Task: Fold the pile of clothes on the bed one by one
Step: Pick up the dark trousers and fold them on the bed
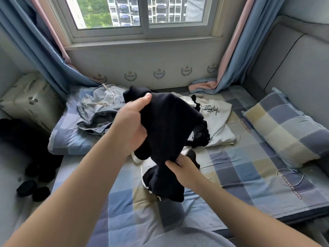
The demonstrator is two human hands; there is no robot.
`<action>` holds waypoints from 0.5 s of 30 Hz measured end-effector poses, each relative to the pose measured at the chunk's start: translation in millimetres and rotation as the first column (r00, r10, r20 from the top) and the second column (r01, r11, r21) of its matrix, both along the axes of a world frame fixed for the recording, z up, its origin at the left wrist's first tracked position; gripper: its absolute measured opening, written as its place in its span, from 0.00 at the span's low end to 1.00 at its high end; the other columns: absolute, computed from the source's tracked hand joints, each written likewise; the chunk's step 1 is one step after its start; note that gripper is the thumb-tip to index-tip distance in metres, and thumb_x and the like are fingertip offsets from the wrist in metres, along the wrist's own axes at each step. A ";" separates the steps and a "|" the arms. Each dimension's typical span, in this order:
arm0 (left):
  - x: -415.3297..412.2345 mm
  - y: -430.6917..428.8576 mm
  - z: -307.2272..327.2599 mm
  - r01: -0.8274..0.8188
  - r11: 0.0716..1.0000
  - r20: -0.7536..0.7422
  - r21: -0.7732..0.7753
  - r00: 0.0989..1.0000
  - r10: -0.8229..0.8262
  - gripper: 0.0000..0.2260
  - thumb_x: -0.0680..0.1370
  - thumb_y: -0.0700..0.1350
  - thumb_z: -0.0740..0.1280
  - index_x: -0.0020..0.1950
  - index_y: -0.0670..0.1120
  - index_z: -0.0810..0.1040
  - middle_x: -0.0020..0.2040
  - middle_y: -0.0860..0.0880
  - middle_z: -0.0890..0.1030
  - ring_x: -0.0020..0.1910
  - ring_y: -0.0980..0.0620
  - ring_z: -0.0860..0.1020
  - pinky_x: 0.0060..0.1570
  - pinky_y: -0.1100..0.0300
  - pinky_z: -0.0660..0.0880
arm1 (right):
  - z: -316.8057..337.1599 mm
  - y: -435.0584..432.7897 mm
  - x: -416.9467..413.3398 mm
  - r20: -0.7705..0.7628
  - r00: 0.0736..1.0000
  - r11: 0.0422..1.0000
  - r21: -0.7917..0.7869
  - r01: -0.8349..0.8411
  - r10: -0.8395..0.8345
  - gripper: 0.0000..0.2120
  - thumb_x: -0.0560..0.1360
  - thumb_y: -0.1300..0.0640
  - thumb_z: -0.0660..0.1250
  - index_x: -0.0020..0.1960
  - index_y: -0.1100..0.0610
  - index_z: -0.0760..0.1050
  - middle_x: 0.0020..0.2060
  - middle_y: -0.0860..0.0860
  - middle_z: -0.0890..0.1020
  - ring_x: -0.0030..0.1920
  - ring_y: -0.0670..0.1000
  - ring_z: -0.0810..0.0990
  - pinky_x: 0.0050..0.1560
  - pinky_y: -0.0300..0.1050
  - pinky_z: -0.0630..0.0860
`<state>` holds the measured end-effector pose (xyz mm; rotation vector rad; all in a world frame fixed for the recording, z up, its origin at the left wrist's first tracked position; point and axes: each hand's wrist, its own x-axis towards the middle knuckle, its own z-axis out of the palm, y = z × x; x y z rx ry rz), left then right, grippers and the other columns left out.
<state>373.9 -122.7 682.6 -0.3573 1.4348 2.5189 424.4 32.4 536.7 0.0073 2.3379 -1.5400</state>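
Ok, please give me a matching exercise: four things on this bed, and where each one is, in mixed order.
1 black fabric garment
2 cream T-shirt with black script lettering
3 blue and beige checked pillow
4 crumpled grey-blue clothes

A beside the grey padded headboard
B gripped by left hand and right hand
C heaped near the left blue curtain
D lying flat mid-bed

Pairs: 1-B, 2-D, 3-A, 4-C

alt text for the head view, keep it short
Both hands hold a crumpled black garment above a checked bedsheet, left hand gripping high, right hand pinching a lower edge. A cream printed T-shirt and pale blue clothes lie behind it.
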 end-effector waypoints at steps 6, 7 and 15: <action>-21.6 -30.7 -25.2 -0.210 0.971 -0.158 -0.114 0.969 0.191 0.17 0.81 0.53 0.67 0.67 0.48 0.71 0.61 0.46 0.83 0.57 0.49 0.84 0.52 0.52 0.81 | 46.1 25.9 4.5 0.094 0.986 0.873 -0.460 0.163 -0.135 0.12 0.84 0.64 0.57 0.62 0.62 0.78 0.54 0.58 0.85 0.54 0.53 0.84 0.52 0.43 0.82; -19.8 -31.1 -33.0 -0.149 0.976 -0.155 -0.156 0.980 0.125 0.17 0.81 0.54 0.67 0.66 0.49 0.70 0.61 0.46 0.82 0.57 0.49 0.83 0.53 0.51 0.81 | 55.3 28.0 2.9 0.111 0.975 0.798 -0.560 0.222 -0.193 0.13 0.84 0.63 0.57 0.61 0.61 0.78 0.54 0.58 0.85 0.54 0.54 0.85 0.49 0.43 0.82; 31.1 19.6 -96.2 0.528 0.680 -0.076 -0.510 0.759 -0.646 0.21 0.71 0.53 0.74 0.62 0.49 0.80 0.58 0.50 0.84 0.58 0.51 0.82 0.62 0.52 0.76 | 109.5 39.1 -4.8 0.069 0.939 0.661 -0.693 0.287 -0.336 0.13 0.84 0.58 0.57 0.58 0.61 0.79 0.52 0.60 0.85 0.52 0.55 0.85 0.49 0.47 0.83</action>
